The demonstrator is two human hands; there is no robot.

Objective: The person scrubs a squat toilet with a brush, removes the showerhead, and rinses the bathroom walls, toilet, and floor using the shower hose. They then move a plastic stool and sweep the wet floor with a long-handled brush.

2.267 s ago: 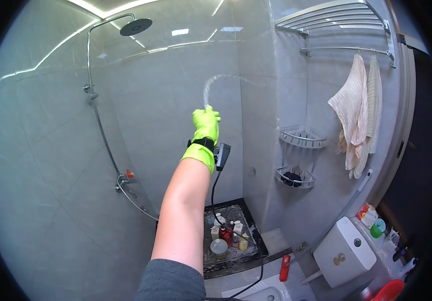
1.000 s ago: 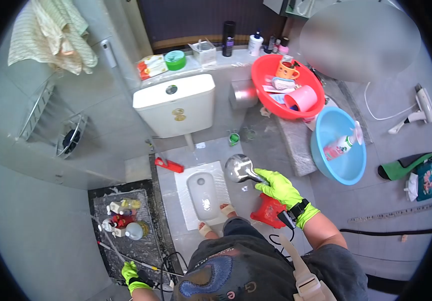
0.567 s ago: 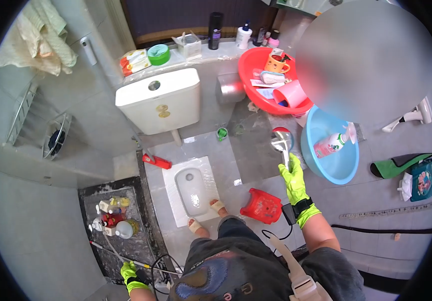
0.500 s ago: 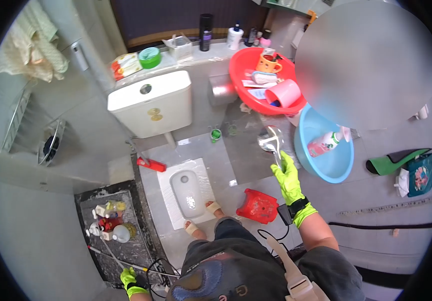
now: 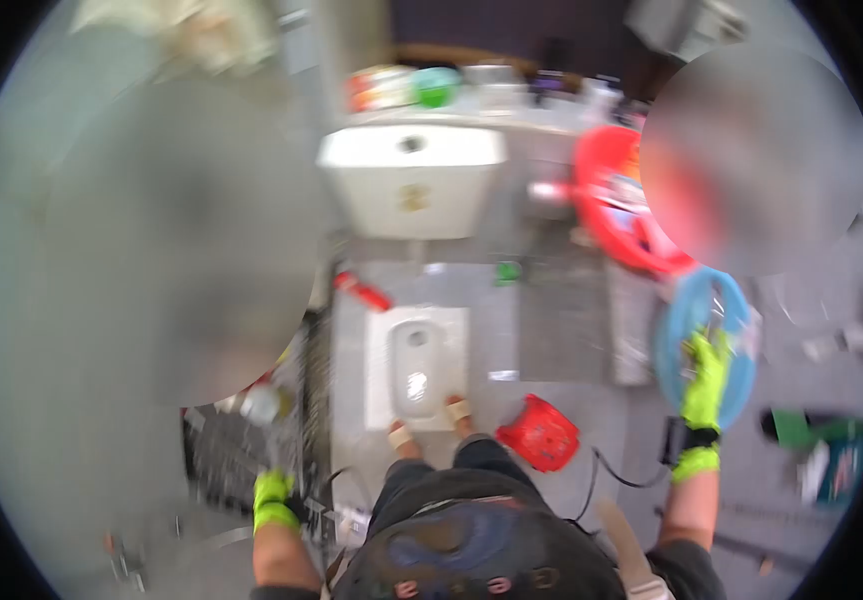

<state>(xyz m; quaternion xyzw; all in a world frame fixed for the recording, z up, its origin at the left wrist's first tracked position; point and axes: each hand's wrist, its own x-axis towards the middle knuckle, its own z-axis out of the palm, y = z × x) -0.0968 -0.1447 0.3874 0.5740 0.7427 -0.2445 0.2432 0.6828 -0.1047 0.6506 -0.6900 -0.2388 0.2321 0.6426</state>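
Shower head (image 5: 716,305) now over blue basin (image 5: 672,345)

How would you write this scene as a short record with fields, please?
left hand: left hand, gloved, near dark floor area; grip unclear
right hand: right hand, gloved, over blue basin
at right fingers: shiny item, too blurred to name
floor: squat toilet, red plastic piece
behind toilet: white cistern
partly hidden: red basin
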